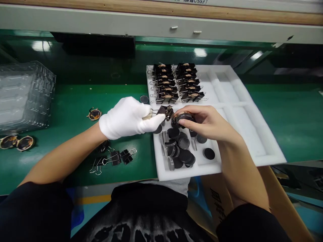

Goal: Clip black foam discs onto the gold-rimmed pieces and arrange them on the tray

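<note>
My left hand [128,117], in a white glove, pinches the wire handles of a black binder clip [163,110] between thumb and fingers. Bare, my right hand [207,121] grips a round dark watch case [184,117] with a gold-toned rim, close beside the clip. Whether clip and case touch, I cannot tell. Both hands are above a white foam tray [267,134]. Below them, several round black discs [185,155] lie in its near compartment. At the tray's back stand two rows of watch cases [189,81] held in binder clips.
Loose binder clips [115,158] lie on the green table [126,92] near my left forearm. One gold watch case [94,114] is left of the glove, with more cases [25,143] at the far left. Clear plastic trays [25,97] are stacked behind them. A shelf edge [101,23] spans the back.
</note>
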A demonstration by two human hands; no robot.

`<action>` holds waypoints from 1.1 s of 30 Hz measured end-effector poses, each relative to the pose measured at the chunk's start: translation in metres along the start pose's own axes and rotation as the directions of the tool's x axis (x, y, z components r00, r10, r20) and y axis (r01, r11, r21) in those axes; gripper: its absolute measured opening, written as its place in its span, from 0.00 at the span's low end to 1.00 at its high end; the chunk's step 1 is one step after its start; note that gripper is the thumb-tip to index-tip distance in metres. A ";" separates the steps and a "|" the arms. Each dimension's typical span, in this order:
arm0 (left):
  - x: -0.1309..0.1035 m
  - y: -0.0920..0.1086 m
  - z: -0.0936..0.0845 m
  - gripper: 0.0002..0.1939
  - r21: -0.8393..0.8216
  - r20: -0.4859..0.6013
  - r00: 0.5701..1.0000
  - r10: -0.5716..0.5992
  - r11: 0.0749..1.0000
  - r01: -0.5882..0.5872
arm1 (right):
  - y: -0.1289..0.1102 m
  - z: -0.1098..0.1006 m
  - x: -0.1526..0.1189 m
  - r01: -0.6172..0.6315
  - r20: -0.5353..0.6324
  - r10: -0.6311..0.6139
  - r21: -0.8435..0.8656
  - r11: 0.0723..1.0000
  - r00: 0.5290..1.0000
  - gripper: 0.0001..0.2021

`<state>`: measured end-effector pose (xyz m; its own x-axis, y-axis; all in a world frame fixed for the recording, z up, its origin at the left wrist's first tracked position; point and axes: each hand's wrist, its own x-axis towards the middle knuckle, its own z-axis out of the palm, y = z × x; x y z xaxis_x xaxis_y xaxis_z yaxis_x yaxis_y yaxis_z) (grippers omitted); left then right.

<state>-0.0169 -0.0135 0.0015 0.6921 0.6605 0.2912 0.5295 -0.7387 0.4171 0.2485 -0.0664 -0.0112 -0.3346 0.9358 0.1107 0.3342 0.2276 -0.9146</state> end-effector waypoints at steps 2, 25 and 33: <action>-0.001 0.002 0.002 0.28 0.001 0.017 0.997 0.078 0.997 -0.078 | 0.004 -0.006 0.000 -0.013 0.006 0.013 -0.053 0.999 1.000 0.10; -0.005 0.017 0.014 0.33 0.137 0.139 0.964 0.225 0.960 -0.244 | -0.006 -0.009 -0.006 0.314 0.167 -0.287 -0.169 0.934 0.943 0.10; 0.000 0.024 0.002 0.32 -0.463 0.490 0.845 -0.214 0.757 0.460 | 0.016 -0.003 -0.002 0.569 0.083 -0.788 -0.738 0.363 0.610 0.17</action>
<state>-0.0030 -0.0318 0.0101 0.7119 0.6503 -0.2652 0.4926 -0.1932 0.8485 0.2573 -0.0632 -0.0252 -0.5407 0.3692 0.7559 0.5810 0.8137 0.0182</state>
